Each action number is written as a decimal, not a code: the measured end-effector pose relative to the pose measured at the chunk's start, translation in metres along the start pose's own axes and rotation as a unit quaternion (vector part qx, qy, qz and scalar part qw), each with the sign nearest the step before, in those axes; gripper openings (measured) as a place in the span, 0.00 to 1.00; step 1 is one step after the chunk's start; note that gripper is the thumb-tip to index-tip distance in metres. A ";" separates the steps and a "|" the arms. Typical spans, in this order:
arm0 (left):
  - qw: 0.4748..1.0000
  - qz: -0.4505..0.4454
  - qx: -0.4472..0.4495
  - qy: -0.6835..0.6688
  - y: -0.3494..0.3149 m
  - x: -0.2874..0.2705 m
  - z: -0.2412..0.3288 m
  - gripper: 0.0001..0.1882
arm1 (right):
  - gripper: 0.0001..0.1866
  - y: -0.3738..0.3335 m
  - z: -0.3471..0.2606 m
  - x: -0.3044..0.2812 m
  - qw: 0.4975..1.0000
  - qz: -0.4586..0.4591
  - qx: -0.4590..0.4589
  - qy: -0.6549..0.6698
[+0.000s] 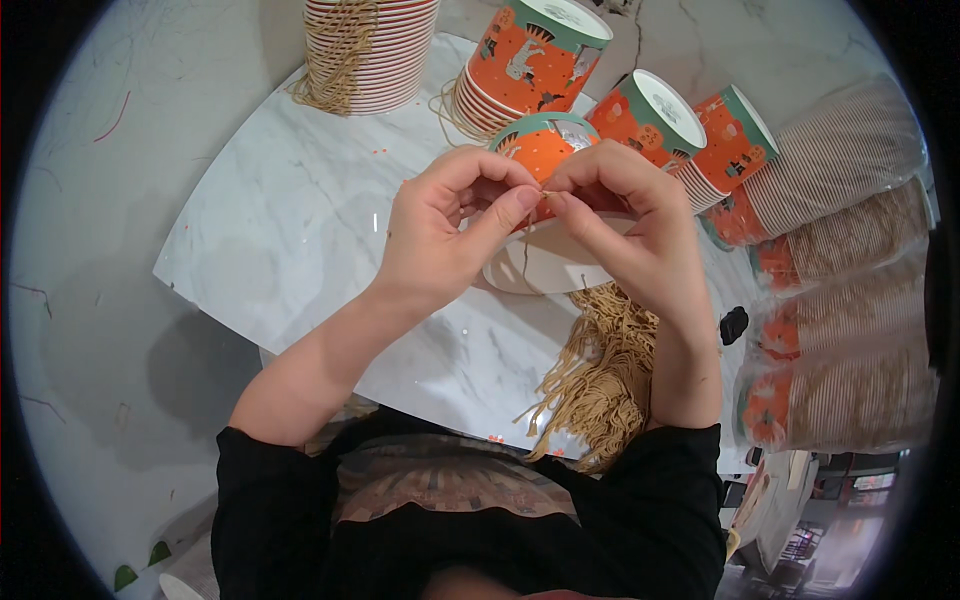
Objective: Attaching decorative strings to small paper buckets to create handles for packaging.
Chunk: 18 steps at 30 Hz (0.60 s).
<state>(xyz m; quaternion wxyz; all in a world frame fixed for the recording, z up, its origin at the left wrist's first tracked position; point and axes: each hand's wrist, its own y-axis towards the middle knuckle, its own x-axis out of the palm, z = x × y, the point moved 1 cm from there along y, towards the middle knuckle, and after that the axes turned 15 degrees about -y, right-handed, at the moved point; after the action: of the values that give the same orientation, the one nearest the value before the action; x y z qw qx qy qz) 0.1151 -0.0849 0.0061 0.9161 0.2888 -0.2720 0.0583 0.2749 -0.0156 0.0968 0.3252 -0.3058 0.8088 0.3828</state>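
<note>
My left hand (432, 232) and my right hand (640, 225) meet above the table, both closed, thumbs and forefingers pinching a thin tan cord (527, 250) between them. One length of it hangs down from the pinch. Just behind and below the fingers is an orange paper bucket (540, 145) with a green band, partly hidden by my hands. A white rounded surface (545, 262) shows under it; whether it is the bucket's inside, I cannot tell. Beside my right forearm lies a heap of cut tan cords (605, 375), spilling to the table's near edge.
On the marble-patterned table (300, 220), a tall stack of buckets (400, 55) draped with cords stands at the back left. More stacked orange buckets (535, 60) stand at the back. Plastic-wrapped bucket stacks (850, 300) lie along the right, near a small black object (734, 325).
</note>
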 end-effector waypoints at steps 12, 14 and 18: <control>0.991 0.001 0.052 0.122 -0.002 0.001 0.003 0.04 | 0.05 -0.001 0.000 0.001 0.999 0.006 0.011 0.029; 0.991 -0.001 0.052 0.124 -0.002 0.001 0.003 0.04 | 0.04 0.000 0.001 0.001 1.000 0.011 -0.004 0.016; 0.999 0.017 -0.018 0.020 -0.004 0.005 0.003 0.05 | 0.04 0.001 -0.002 0.003 1.000 0.017 0.015 0.011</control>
<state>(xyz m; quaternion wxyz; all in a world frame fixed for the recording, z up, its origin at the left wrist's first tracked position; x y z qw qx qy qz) 0.1195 -0.0898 0.0089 0.9255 0.2658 -0.2592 0.0749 0.2715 -0.0177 0.0958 0.3144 -0.2914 0.8229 0.3730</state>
